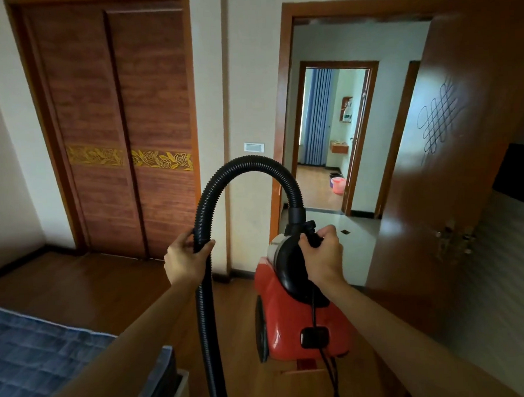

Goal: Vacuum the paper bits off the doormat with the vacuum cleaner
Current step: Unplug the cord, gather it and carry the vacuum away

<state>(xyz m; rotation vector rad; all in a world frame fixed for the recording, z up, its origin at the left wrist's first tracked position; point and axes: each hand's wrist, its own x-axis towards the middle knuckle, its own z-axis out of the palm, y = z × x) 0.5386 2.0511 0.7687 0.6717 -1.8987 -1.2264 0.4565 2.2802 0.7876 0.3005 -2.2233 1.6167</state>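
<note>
While the vacuum point(294, 315) hangs off the floor by its black handle, gripped in the right hand point(321, 256), the left hand point(186, 258) is wrapped round the hose point(244, 169), which arches between the two. No doormat or paper bits are in view; my guess is they lie beyond the doorway point(336, 139) ahead. To carry well, keep the body upright and close, hold the hose loop high so it clears the door point(449, 146) on the right, and mind the cord point(330, 373) trailing below
</note>
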